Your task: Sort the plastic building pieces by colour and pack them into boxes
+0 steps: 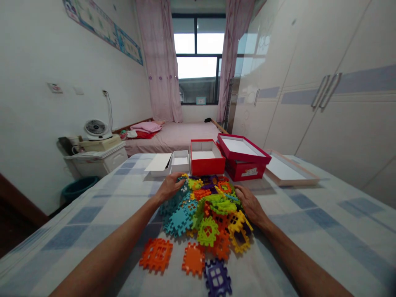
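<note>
A heap of plastic interlocking building tiles (pixel 213 206) lies in front of me, in turquoise, lime green, orange, yellow and purple. My left hand (pixel 170 188) rests against its left back side, open, fingers reaching onto turquoise tiles and a small yellow one. Along the right side of the heap lies my right hand (pixel 250 205), open and curved around the edge, with some fingertips hidden by tiles. Nearer to me, apart from the heap, are an orange window tile (pixel 156 255), a plain orange tile (pixel 194 259) and a dark purple window tile (pixel 217 278).
Behind the heap stand small white boxes (pixel 180 161), an open red box (pixel 208 166), and a crimson box (pixel 246 170) with its lid tilted on top. A shallow pale lid (pixel 289 169) lies to the right. A checked cloth (pixel 102 198) covers the table.
</note>
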Available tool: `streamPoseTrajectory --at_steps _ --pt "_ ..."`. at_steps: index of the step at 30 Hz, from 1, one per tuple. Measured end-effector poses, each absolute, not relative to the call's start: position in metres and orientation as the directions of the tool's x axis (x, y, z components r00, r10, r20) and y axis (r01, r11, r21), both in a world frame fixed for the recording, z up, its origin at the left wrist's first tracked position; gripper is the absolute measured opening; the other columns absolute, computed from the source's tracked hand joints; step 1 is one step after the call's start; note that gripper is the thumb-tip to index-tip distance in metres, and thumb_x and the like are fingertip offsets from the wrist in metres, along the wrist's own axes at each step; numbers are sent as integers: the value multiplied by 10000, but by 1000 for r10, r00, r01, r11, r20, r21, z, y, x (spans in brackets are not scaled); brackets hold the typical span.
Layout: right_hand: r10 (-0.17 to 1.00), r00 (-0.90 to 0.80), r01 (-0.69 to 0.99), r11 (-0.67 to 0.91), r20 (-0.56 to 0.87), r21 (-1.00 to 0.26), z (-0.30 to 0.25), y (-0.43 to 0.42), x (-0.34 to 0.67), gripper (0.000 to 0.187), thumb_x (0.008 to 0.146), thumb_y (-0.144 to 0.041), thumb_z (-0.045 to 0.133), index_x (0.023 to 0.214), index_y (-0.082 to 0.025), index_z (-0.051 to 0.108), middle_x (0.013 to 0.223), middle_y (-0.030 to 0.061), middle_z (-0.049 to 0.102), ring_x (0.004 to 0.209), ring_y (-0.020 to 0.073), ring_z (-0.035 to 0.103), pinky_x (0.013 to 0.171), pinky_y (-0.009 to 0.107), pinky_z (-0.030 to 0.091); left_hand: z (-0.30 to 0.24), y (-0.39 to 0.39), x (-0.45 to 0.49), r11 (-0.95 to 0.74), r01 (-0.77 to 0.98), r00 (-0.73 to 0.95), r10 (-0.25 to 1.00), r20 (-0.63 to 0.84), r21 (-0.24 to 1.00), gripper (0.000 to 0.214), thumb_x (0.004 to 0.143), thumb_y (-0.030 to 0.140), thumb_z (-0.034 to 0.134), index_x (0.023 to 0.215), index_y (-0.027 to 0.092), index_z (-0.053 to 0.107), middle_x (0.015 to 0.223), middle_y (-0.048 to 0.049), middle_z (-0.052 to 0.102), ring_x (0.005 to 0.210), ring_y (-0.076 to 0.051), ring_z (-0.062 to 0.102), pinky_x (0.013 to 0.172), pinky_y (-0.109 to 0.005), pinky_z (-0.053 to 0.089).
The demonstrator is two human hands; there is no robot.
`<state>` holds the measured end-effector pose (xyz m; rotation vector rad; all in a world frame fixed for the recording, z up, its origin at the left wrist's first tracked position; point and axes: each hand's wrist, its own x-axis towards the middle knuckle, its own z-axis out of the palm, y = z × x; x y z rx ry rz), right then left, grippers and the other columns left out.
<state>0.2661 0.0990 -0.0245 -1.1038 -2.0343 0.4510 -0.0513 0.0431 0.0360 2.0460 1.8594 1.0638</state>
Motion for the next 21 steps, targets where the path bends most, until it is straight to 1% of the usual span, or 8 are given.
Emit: streamPoseTrajectory --at_steps 4,6,8,10,13,15,18,21 --pt "839 -344 552 544 421 -632 -24 101 267 385 888 -389 336 1137 -254 597 1173 66 614 1130 219 537 1002 395 409 44 33 -8 -372 771 116 881 460 518 319 822 250 458 1046 182 675 1040 -63 692 979 -197 624 911 -326 476" --pt "854 -338 556 520 396 -648 -22 100 267 401 902 -404 314 1140 -239 591 1168 71 611 1129 212 533 1007 390 399 49 25 11 -483 728 277 857 435 487 378 803 212 488 1152 196 633 1147 -75 658 1055 -200 603 960 -350 462" --pt "868 -327 557 497 375 -665 -19 97 266 432 912 -420 288 1148 -210 582 1162 80 609 1125 205 532 1009 379 391 55 12 21 -550 688 404 832 380 474 509 781 182 519 1288 227 536 1283 -73 589 1176 -207 543 1033 -385 416" --pt "876 -314 553 482 365 -679 -15 95 265 451 914 -430 279 1154 -189 576 1160 86 608 1116 199 535 1007 368 385 62 -7 18 -550 681 422 835 354 484 568 791 187 530 1351 258 466 1379 -63 514 1272 -214 465 1083 -413 366" --pt "882 -305 547 471 359 -692 -12 93 263 445 909 -428 287 1141 -190 583 1151 86 614 1107 199 538 999 359 382 67 -45 2 -520 717 367 847 384 463 509 871 295 504 1374 297 431 1441 -62 443 1315 -223 420 1084 -424 369" --pt "880 -316 548 475 356 -689 -11 93 262 439 904 -422 293 1128 -193 593 1145 88 617 1108 202 536 993 352 383 64 -73 -1 -545 759 400 822 406 357 590 853 430 548 1406 316 378 1491 -74 366 1354 -263 361 1083 -459 362" --pt "874 -325 547 485 361 -682 -11 94 261 448 902 -424 296 1115 -174 601 1135 100 621 1097 210 537 986 351 382 50 -107 17 -695 703 625 704 336 148 747 756 605 596 1410 330 362 1542 -73 262 1407 -326 232 1118 -541 261" --pt "868 -323 546 496 377 -675 -12 94 261 441 903 -414 294 1110 -170 598 1130 101 623 1088 210 537 991 357 374 31 -121 48 -825 565 803 556 216 24 650 808 566 552 1390 328 385 1541 -45 271 1422 -300 200 1138 -534 216"
